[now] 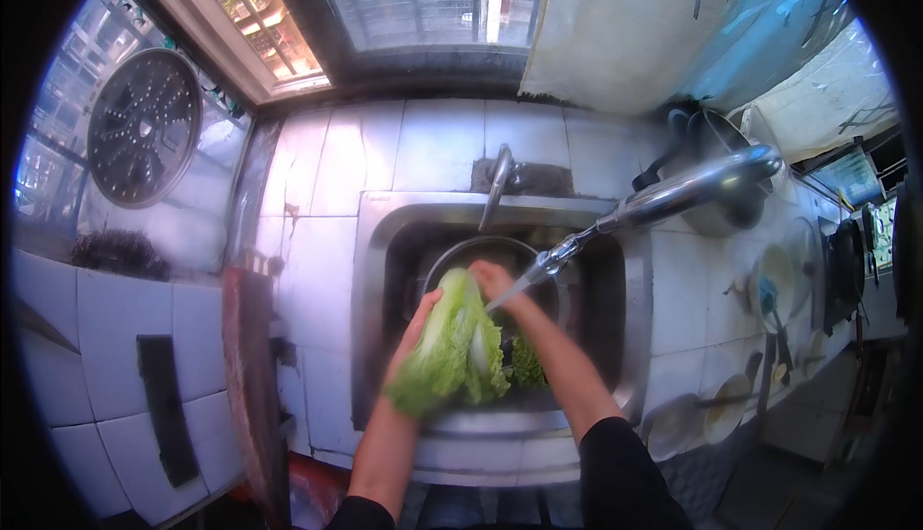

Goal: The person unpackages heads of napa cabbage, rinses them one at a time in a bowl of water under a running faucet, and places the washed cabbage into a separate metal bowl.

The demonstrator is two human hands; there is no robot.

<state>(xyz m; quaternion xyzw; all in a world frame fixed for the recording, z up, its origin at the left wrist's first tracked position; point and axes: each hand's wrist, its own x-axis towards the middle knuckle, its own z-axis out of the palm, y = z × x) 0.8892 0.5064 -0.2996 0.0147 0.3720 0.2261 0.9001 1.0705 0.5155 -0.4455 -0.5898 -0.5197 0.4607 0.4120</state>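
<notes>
My left hand (427, 308) grips a light green napa cabbage (447, 342) from its left side, thumb up along the pale base. The cabbage hangs over the sink, frilly leaf ends towards me. At its upper right edge my right hand (497, 286) has its fingers bent against the base; leaves and blur hide their tips, so their hold is unclear. A stream of water (507, 293) runs from the faucet nozzle (551, 260) past the leaves and my right wrist. Below, more leafy greens (528, 364) lie in the sink, and a round bowl (461, 245) stands under my hands.
The steel sink (634, 299) is set in white tile (681, 321). A chrome faucet arm (685, 187) reaches in from the right; a smaller spout (497, 184) stands at the back. Pots (721, 191) and ladles (725, 407) are on the right. A reddish board (249, 386) stands left.
</notes>
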